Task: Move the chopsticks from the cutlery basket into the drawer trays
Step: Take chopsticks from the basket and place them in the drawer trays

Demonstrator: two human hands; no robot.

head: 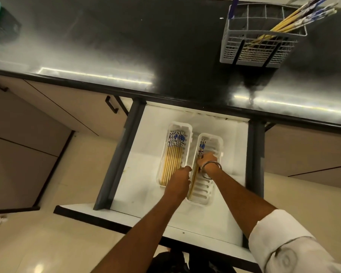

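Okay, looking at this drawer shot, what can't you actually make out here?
- Head view: the fingers of both hands, the left hand and the right hand, are hidden behind their backs.
- The cutlery basket mesh hides its chopsticks' lower ends.
- Their tips are cut off by the top edge.

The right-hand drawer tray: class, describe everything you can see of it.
The right-hand tray is a long, white, plastic-looking tray with rounded corners and a slotted floor. It lies flat in the open drawer, beside the fuller left tray. A few chopsticks, yellow with blue-patterned tops, lie along its left side. The right hand reaches into it and touches them; the left hand is at its left rim.
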